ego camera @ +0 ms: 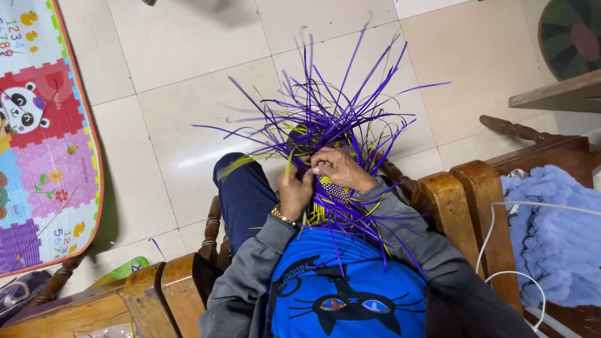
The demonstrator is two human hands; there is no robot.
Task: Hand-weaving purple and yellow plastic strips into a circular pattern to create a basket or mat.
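Hands meet in the middle of the frame, over a lap. Left hand (294,194), with a gold watch (283,216) on its wrist, is closed around some purple and yellow strips. Right hand (341,170) is curled over the top of the woven piece (332,188), its fingers pinching strips there. That woven piece sits on the lap between both hands, just above a blue shirt (347,294) with a cat face.

Long purple strips (332,106) shoot out from it like a spiky bush, up toward the top middle. They look light, thin and bendy, and maybe a bit slippery. I think holding them low down, close to the woven part, works best.

Much of the weave is hidden under the hands, so its shape is hard to tell.

Wooden chair arms (466,206) are on both sides. A fluffy blue blanket (551,231) lies at the right. Farther off is the pale tiled floor (188,56), with a bright play mat (44,144) at the left edge.
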